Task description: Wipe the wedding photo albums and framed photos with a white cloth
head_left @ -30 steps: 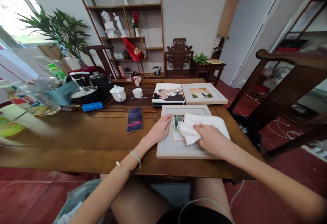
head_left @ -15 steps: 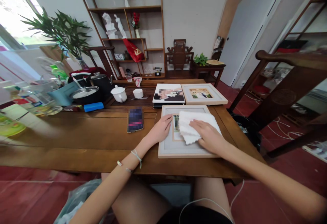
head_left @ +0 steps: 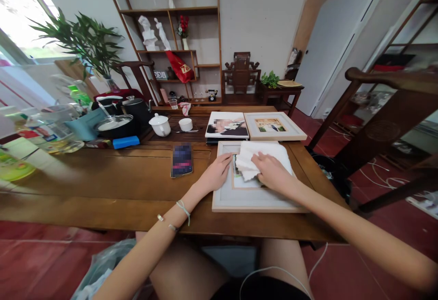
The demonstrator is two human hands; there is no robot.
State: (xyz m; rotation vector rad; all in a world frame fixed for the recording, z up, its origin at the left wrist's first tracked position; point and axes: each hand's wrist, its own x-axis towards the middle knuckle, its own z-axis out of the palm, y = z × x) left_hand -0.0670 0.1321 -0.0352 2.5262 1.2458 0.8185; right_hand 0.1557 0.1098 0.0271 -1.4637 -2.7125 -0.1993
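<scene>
The wooden tabletop (head_left: pixel 119 176) stretches in front of me. Near its front edge, to the right of my middle, a pale picture frame (head_left: pixel 239 197) lies flat and face up. Both my forearms reach forward over the edge from below. My left arm angles in from the left with thin bands at the wrist, and my right arm comes in long from the lower right.

A white cloth (head_left: pixel 273 150) lies bunched over the far right part of the frame, covering most of the photo in its centre. My right hand (head_left: pixel 272 174) rests palm down on the cloth, with the fingers curled and pressed together, gathering a fold under them against the glass. My left hand (head_left: pixel 214 176) lies flat on the frame's left border, fingers straight and close together, thumb tucked alongside.

Just beyond the frame lie a second frame (head_left: pixel 275 126) and an unframed photo print (head_left: pixel 226 125), side by side. A phone (head_left: pixel 182 159) lies flat just left of my left hand.
</scene>
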